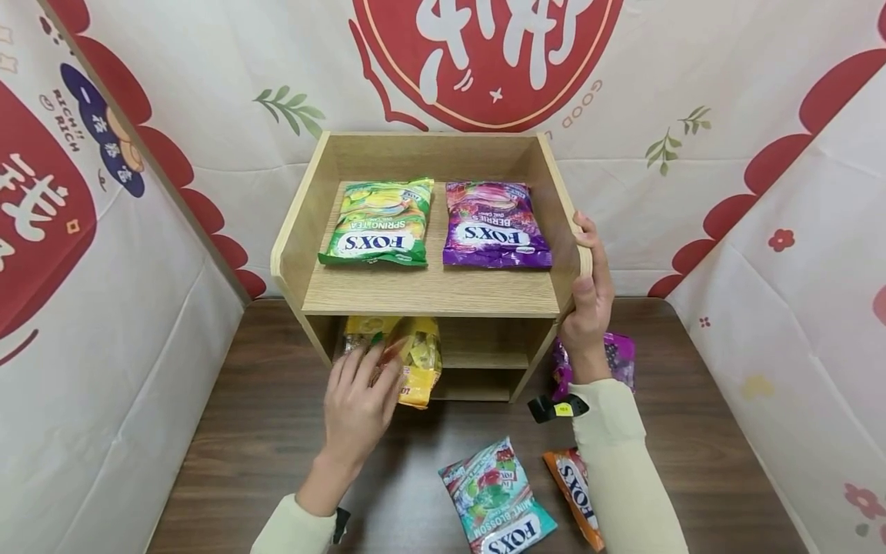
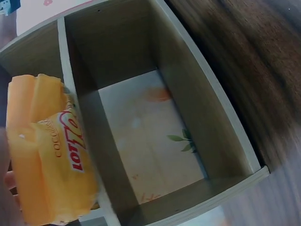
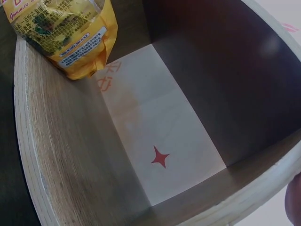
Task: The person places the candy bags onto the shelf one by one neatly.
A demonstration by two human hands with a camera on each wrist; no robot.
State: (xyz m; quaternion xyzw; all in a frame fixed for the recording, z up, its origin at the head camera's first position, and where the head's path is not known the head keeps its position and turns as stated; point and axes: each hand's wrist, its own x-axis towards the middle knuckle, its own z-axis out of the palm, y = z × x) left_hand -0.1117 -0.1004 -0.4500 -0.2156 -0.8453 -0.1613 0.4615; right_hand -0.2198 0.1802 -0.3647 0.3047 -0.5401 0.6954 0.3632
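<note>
My left hand [image 1: 363,404] holds a yellow candy bag [image 1: 418,385] at the left front of the wooden shelf's middle compartment. In the left wrist view that bag [image 2: 61,155] overlaps a shelf board, with fingertips [image 2: 10,180] at its lower left. Part of its printed back [image 3: 70,37] shows in the right wrist view. My right hand [image 1: 590,308] grips the right side panel of the shelf [image 1: 429,296], thumb in front and fingers round the outer side. On the top shelf lie a green Spring Tea bag [image 1: 381,223] and a purple Berries bag [image 1: 494,223].
A teal Mint Blossom bag [image 1: 494,496] lies on the dark wood table [image 1: 228,431], with an orange Fox's bag [image 1: 576,492] beside it, partly under the right sleeve. Another purple bag [image 1: 619,358] lies behind the right wrist. Printed cloth walls [image 1: 228,92] enclose the table.
</note>
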